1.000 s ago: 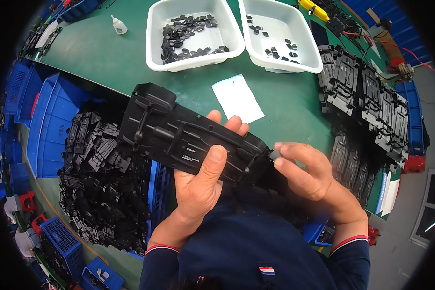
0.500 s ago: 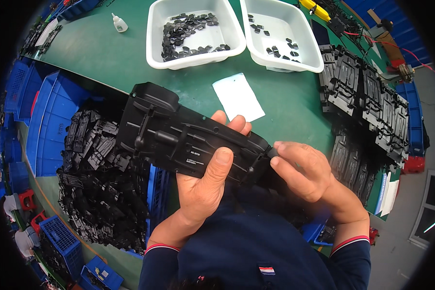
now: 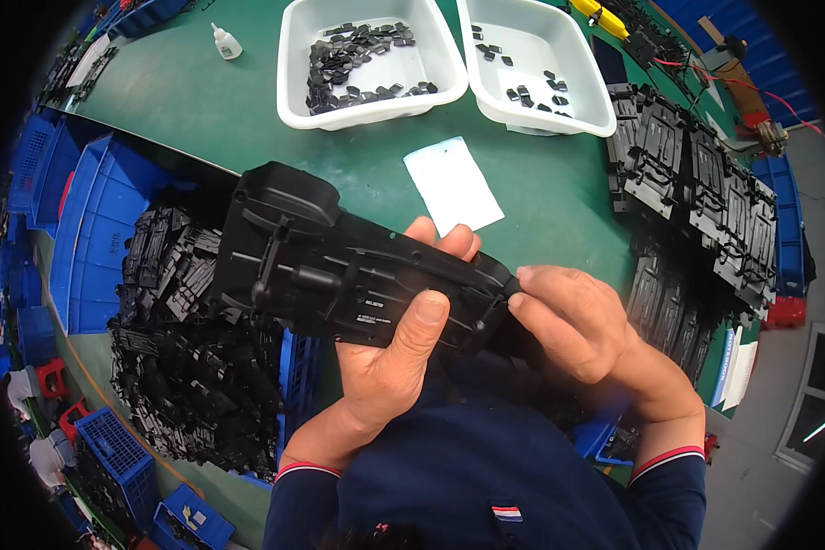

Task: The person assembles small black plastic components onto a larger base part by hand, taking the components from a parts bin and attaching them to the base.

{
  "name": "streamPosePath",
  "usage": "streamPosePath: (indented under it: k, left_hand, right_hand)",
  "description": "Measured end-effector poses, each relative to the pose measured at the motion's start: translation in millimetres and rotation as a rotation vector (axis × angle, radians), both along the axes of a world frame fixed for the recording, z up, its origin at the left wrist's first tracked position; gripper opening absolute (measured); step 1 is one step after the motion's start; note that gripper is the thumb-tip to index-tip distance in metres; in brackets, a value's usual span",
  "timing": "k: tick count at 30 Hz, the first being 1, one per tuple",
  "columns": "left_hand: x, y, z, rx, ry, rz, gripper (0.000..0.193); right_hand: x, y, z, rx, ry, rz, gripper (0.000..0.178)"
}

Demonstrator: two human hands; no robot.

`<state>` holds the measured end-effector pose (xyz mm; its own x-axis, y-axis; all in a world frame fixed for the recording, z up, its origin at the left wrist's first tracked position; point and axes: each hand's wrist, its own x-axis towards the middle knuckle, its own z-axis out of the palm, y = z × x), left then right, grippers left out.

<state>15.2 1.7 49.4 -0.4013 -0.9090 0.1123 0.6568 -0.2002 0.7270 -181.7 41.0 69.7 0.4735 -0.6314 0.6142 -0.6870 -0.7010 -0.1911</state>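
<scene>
A long black moulded plastic chassis plate (image 3: 325,275) lies tilted across my left hand (image 3: 385,367). That hand is closed round its lower half, thumb on the near face and fingertips showing past the far edge. At the plate's right end, the thumb and forefinger of my right hand (image 3: 573,325) pinch a small black plastic piece (image 3: 511,287) against it. The fingers partly cover this piece, so I cannot tell how it sits on the plate.
Two white tubs (image 3: 371,115) (image 3: 541,121) hold small black pieces. A white paper (image 3: 454,188) and a glue bottle (image 3: 226,44) lie on the green table (image 3: 174,101). Black plates are piled in a blue crate (image 3: 87,247) at left; stacked plates (image 3: 697,174) stand at right.
The chassis plate has shifted slightly left and tipped a little in my left hand. My right fingers have moved slightly left, along with its right end.
</scene>
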Motion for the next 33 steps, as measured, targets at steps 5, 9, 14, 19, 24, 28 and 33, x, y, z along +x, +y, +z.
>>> streamPosePath:
  k: [5, 9, 14, 19, 24, 28, 33]
  left_hand:
    - [-2, -3, -3, 0.021, 0.052, -0.008, 0.047]
    - [-3, -7, -7, 0.045, 0.095, -0.008, 0.045]
    - [0, -18, -13, 0.23, 0.097, 0.023, 0.042]
    - [9, -26, -29, 0.305, 0.058, 0.129, 0.043]
    - [10, -33, -28, 0.224, 0.066, 0.117, 0.044]
    - [17, -37, -33, 0.113, 0.058, 0.125, 0.044]
    - [24, -37, -37, 0.032, 0.0, 0.143, 0.044]
  right_hand:
    - [-2, -4, 1, 0.014, -0.036, 0.046, 0.03]
    - [-1, -11, 5, 0.019, -0.037, 0.06, 0.03]
    - [-4, -18, 13, 0.234, -0.143, -0.028, 0.029]
    - [-36, -74, 30, 0.325, -0.298, -0.415, 0.016]
    - [-90, -164, 7, 0.564, -0.171, -0.789, 0.029]
    - [-104, -200, -22, 0.695, 0.081, -0.926, 0.027]
    - [-97, -205, -21, 0.733, 0.018, -0.854, 0.013]
